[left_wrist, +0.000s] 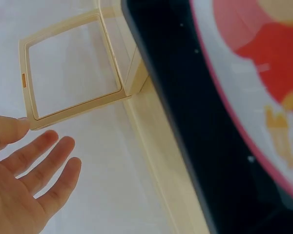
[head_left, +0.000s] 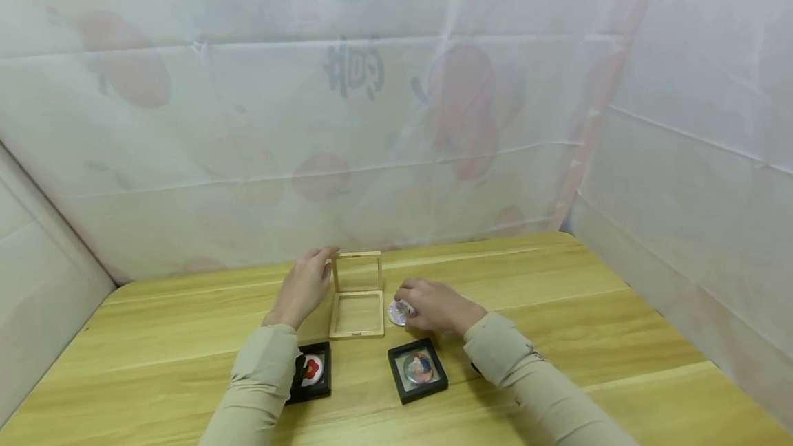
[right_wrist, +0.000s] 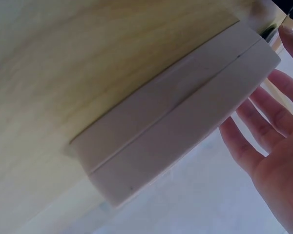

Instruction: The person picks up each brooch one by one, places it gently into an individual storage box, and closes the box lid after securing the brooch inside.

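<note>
A square beige display case [head_left: 357,314] with clear panes lies on the table with its lid [head_left: 358,272] raised. My left hand [head_left: 303,286] holds the lid's upper left corner at the fingertips; its other fingers spread loosely in the left wrist view. Just right of the case, my right hand [head_left: 434,305] grips a round, pinkish-white patterned badge [head_left: 399,312] by its right side, fingers partly covering it. In the right wrist view, this hand's fingers [right_wrist: 263,117] show behind a pale two-part case [right_wrist: 176,112] close to the camera.
Nearer me, a black-framed case [head_left: 418,370] holds a round multicoloured badge. Another black case [head_left: 319,391], with a red flower badge, is partly hidden by my left sleeve. Pale printed cloth [head_left: 310,122] hangs behind the wooden table [head_left: 619,349].
</note>
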Available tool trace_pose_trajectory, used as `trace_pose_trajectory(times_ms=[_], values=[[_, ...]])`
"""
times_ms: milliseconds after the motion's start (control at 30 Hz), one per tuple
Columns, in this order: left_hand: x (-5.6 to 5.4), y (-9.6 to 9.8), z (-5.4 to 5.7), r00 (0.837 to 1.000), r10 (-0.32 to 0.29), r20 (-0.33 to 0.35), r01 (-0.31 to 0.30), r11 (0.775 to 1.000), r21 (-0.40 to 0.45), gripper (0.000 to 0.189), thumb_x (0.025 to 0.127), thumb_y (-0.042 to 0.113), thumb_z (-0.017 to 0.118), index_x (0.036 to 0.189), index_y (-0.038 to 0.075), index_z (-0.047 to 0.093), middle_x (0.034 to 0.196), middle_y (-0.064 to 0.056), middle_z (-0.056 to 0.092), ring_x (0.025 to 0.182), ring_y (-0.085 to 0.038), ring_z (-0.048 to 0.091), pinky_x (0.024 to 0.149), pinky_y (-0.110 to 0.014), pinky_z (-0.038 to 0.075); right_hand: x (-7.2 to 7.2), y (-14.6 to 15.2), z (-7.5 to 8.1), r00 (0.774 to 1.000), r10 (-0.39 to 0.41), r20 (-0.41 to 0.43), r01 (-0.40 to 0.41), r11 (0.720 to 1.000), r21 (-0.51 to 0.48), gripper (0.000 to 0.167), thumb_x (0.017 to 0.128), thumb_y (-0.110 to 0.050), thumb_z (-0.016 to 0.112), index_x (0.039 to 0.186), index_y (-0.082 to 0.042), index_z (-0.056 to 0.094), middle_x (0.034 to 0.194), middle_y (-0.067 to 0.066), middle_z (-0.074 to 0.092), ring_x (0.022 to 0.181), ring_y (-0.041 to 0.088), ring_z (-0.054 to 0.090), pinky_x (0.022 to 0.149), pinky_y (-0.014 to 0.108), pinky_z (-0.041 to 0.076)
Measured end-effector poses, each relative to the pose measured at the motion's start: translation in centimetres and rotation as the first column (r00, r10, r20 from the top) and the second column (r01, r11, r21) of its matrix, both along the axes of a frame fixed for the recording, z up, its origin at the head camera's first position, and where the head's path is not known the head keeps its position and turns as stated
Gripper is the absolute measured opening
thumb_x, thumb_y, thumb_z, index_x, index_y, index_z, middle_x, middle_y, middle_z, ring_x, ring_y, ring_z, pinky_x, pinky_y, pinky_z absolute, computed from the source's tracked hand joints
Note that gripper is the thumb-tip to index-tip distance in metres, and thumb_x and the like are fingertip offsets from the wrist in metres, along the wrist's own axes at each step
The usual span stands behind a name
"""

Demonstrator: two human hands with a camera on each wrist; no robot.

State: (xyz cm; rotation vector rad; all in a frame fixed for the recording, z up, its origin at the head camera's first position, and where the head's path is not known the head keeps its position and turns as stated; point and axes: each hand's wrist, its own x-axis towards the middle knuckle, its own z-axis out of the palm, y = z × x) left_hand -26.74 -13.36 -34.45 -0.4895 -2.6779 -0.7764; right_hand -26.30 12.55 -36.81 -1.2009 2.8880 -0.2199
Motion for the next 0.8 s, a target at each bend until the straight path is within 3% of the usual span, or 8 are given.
trace_pose_trajectory(times_ms=[300, 667, 800], values=[[-0.23, 0.14, -0.27, 1.0, -0.019, -0.016, 0.019, 1.0, 0.02, 0.027, 0.1, -0.003, 0.06, 0.125, -0.003, 0.067, 0.117, -0.022, 0.069, 0.099, -0.037, 0.069, 0.083, -0.048, 0.057, -0.13, -0.06, -0.33, 1.0, 0.008, -0.017, -0.008, 1.0, 0.008, 0.035, 0.088, -0.013, 0.079, 0.119, -0.004, 0.068, 0.12, 0.013, 0.064, 0.108, 0.027, 0.063, 0.093, 0.04, 0.054], [-0.43, 0.1, -0.13, 1.0, 0.008, -0.027, -0.007, 0.999, 0.04, 0.016, 0.098, 0.001, 0.066, 0.112, -0.001, 0.073, 0.102, -0.018, 0.073, 0.081, -0.027, 0.069, 0.068, -0.04, 0.057, -0.18, 0.05, -0.4, 0.999, 0.024, -0.031, -0.024, 1.0, 0.009, 0.033, 0.088, -0.012, 0.079, 0.118, -0.004, 0.068, 0.116, 0.011, 0.065, 0.104, 0.025, 0.064, 0.089, 0.037, 0.055], [-0.45, -0.01, -0.04, 1.0, 0.003, -0.021, -0.002, 0.999, 0.036, 0.016, 0.097, 0.001, 0.066, 0.112, -0.002, 0.074, 0.104, -0.019, 0.073, 0.084, -0.028, 0.07, 0.072, -0.042, 0.058, -0.27, 0.0, -0.29, 0.999, 0.025, -0.021, -0.024, 1.0, 0.012, 0.034, 0.089, -0.013, 0.079, 0.119, -0.004, 0.068, 0.117, 0.011, 0.065, 0.105, 0.025, 0.063, 0.09, 0.037, 0.054]])
